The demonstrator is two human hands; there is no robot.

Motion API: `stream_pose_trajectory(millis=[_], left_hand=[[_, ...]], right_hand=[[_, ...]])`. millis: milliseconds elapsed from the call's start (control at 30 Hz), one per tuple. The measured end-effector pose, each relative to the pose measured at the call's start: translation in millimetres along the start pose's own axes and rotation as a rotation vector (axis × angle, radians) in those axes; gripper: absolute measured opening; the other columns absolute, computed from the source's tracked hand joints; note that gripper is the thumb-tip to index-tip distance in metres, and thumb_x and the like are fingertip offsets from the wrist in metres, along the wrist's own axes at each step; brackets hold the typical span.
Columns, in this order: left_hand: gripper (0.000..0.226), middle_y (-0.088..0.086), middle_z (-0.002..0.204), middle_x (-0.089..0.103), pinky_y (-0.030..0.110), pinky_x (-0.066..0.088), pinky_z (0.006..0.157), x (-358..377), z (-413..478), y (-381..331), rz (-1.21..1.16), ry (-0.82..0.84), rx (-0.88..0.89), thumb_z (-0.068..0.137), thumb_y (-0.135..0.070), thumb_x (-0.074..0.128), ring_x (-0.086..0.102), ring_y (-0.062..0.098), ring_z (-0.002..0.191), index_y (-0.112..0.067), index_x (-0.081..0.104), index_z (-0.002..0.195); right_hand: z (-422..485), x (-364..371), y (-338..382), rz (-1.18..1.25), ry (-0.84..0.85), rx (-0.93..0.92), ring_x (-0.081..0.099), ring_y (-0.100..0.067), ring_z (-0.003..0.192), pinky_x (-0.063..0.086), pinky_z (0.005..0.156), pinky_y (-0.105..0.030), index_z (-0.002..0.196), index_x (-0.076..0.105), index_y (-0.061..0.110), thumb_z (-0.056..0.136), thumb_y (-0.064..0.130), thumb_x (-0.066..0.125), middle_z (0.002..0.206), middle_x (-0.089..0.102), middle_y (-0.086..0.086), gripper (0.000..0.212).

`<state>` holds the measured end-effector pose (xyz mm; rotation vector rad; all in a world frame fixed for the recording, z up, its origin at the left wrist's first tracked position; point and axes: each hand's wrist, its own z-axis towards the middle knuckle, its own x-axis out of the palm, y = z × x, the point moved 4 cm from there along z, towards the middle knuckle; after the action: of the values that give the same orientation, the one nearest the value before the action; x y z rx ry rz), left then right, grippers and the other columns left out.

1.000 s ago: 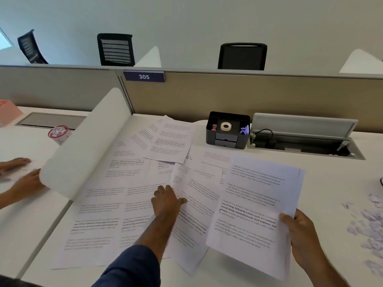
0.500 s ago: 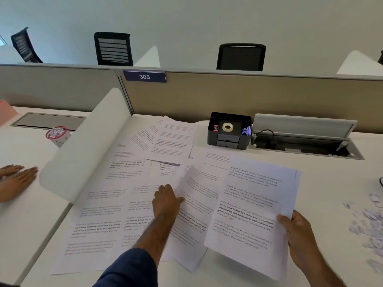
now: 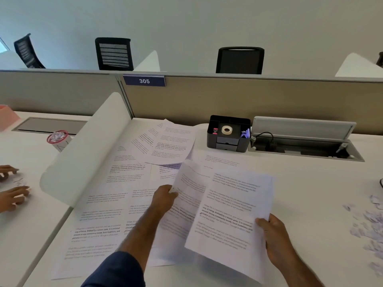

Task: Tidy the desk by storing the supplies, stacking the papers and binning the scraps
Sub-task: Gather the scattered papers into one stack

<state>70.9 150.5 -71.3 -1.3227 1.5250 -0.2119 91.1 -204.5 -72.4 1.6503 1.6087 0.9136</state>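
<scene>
A white table (image 3: 310,183) is strewn across its left half with overlapping printed papers (image 3: 116,204). Above them, the right hand (image 3: 273,239) grips a sheaf of sheets (image 3: 234,208) at its lower right corner, fingers clamped on the paper. The left hand (image 3: 163,198) pinches the edge of another sheet (image 3: 186,189), which is raised just beside the sheaf. A black organiser (image 3: 228,139) stands at the table's back edge, and torn scraps (image 3: 366,230) litter its right side.

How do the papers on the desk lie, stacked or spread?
Spread: loose sheets overlap across the desk; the right hand holds a bunch, the left hand pinches another sheet.
</scene>
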Motion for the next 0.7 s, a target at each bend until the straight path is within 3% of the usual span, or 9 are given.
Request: stream_pose_trajectory(millis=[167, 300, 400, 500, 567, 633, 700], left_hand=[[0.022, 0.010, 0.105, 0.080, 0.054, 0.061, 0.091, 4.1, -28.9, -7.6, -0.382, 0.250, 0.013, 0.105, -0.017, 0.055, 0.078, 0.031, 0.094, -0.009, 0.072, 0.117], [0.024, 0.021, 0.110, 0.077, 0.048, 0.062, 0.082, 18.9, -51.0, -7.4, -0.621, 0.369, -0.073, 0.102, -0.022, 0.063, 0.075, 0.040, 0.098, -0.005, 0.073, 0.116], [0.032, 0.026, 0.112, 0.075, 0.054, 0.059, 0.088, 35.0, -54.7, 7.5, -0.709, 0.402, -0.135, 0.099, -0.029, 0.067, 0.073, 0.042, 0.098, -0.003, 0.074, 0.115], [0.040, 0.022, 0.113, 0.076, 0.062, 0.054, 0.099, 49.9, -54.6, 26.2, -0.666, 0.341, -0.196, 0.106, -0.035, 0.052, 0.073, 0.042, 0.105, -0.004, 0.069, 0.124], [0.045, 0.014, 0.111, 0.078, 0.056, 0.059, 0.094, 56.8, -62.6, 24.9, -0.552, 0.355, -0.193, 0.108, -0.047, 0.046, 0.075, 0.035, 0.104, -0.013, 0.070, 0.124], [0.041, 0.006, 0.108, 0.080, 0.049, 0.063, 0.087, 62.7, -71.1, 15.2, -0.410, 0.413, -0.119, 0.104, -0.050, 0.053, 0.078, 0.026, 0.099, -0.018, 0.069, 0.123], [0.034, 0.000, 0.107, 0.080, 0.046, 0.064, 0.087, 69.2, -75.0, 8.0, -0.305, 0.415, -0.072, 0.101, -0.039, 0.064, 0.078, 0.019, 0.095, -0.017, 0.066, 0.126]], right_hand=[[-3.9, 30.4, -1.0, 0.045, 0.082, 0.052, 0.071, -0.032, 0.101, 0.054, 0.094, -0.046, 0.113, 0.070, 0.013, 0.095, -0.004, 0.048, 0.107, 0.077, -0.006, 0.032], [-4.0, 40.7, 3.3, 0.011, 0.065, 0.074, 0.071, -0.031, 0.094, 0.055, 0.090, -0.044, 0.105, 0.071, 0.013, 0.093, -0.004, 0.049, 0.099, 0.078, -0.005, 0.030], [-2.2, 40.9, 4.0, -0.082, 0.065, 0.101, 0.072, -0.032, 0.089, 0.057, 0.080, -0.040, 0.100, 0.072, 0.011, 0.091, -0.004, 0.047, 0.095, 0.078, -0.009, 0.031], [2.1, 36.9, -6.2, -0.192, 0.039, 0.150, 0.067, -0.029, 0.073, 0.052, 0.063, -0.030, 0.091, 0.070, 0.002, 0.090, -0.002, 0.045, 0.083, 0.073, -0.013, 0.025], [4.5, 35.0, -14.3, -0.244, 0.009, 0.166, 0.063, -0.027, 0.069, 0.049, 0.060, -0.028, 0.088, 0.069, 0.000, 0.089, 0.001, 0.044, 0.080, 0.069, -0.014, 0.024], [7.3, 34.7, -21.6, -0.300, -0.006, 0.160, 0.060, -0.025, 0.068, 0.048, 0.060, -0.029, 0.082, 0.067, 0.001, 0.085, 0.005, 0.045, 0.076, 0.066, -0.011, 0.023], [8.1, 35.5, -25.3, -0.351, -0.006, 0.147, 0.061, -0.025, 0.068, 0.048, 0.059, -0.028, 0.080, 0.065, 0.006, 0.082, 0.009, 0.045, 0.078, 0.066, -0.007, 0.020]])
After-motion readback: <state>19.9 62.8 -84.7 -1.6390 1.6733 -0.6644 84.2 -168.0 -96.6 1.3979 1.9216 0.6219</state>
